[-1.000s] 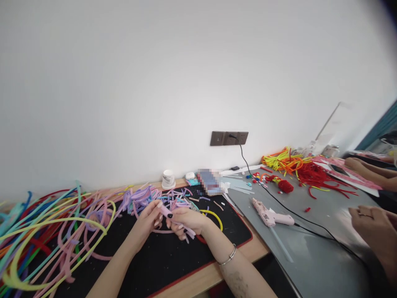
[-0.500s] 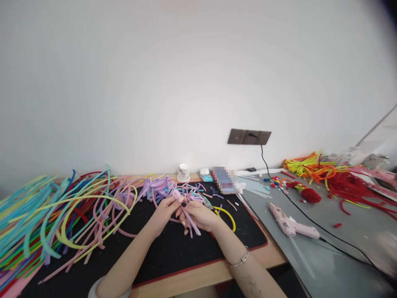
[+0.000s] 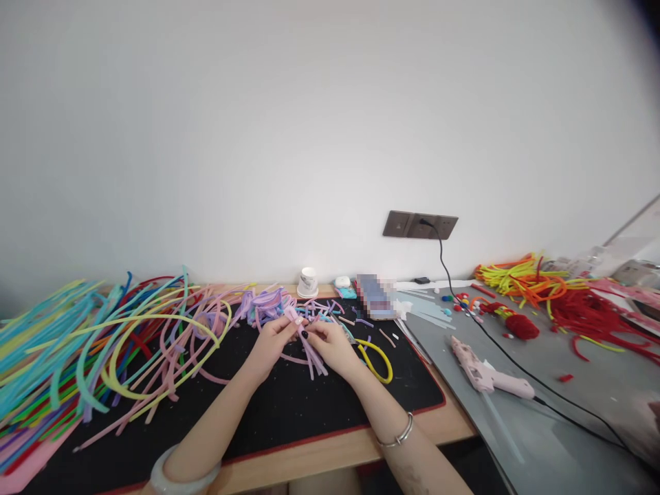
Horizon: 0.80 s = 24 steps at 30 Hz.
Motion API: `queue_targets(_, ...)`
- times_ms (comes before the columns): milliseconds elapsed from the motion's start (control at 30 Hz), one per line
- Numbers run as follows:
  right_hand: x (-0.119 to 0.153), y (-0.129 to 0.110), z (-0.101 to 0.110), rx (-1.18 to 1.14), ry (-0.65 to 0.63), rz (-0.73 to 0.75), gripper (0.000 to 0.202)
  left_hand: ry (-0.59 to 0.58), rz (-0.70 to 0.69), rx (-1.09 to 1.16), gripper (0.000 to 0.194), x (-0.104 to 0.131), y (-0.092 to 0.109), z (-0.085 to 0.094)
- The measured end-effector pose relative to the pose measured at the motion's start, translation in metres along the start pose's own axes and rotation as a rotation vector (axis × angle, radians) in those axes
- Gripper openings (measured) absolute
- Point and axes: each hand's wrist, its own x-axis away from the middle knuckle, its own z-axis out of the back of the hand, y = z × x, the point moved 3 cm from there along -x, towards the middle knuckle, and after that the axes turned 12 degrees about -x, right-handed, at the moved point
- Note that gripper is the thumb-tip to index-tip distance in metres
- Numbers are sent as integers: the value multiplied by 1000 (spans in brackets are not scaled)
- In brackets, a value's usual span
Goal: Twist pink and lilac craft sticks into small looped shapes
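Note:
My left hand (image 3: 275, 342) pinches the upper part of a small bundle of pink and lilac pipe cleaners (image 3: 313, 360) over the black mat. My right hand (image 3: 328, 346) closes on the same bundle from the other side, its fingertips meeting those of the left. The loose ends hang down between the hands, spread a little apart. Fingers hide the middle of the bundle. Behind the hands lies a heap of lilac and pink pipe cleaners (image 3: 262, 302), with short cut pieces (image 3: 335, 308) to its right. A yellow loop (image 3: 384, 375), perhaps a tool's handle, lies beside my right wrist.
Many coloured pipe cleaners (image 3: 77, 344) cover the left side. A paper cup (image 3: 308, 282) and a blurred phone (image 3: 375, 297) stand at the back. On the grey table to the right are a pink glue gun (image 3: 489, 378), its black cord (image 3: 495, 340) and red pipe cleaners (image 3: 582, 311).
Both hands have shifted slightly upward with the bundle. My right-hand fingers, earlier underneath it, are now drawn together at its side. The loose ends fan out more. The view has tilted slightly.

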Motion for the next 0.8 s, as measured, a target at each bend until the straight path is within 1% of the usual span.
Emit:
queue_targets(133,1,-1,-2,18,-5,-19,16,-3,0,-8,37,1,1,0)
queue_targets(367,2,-5,-3,59,-8,-9,14,8,-46,-167,30,1,6,1)
queue_targets(633,3,-6,0,119,18,29,11,22,-84,-261,31,3,13,1)
queue_targets(800,2,-1,2,123,44,51,12,-7,-80,-315,32,4,14,0)
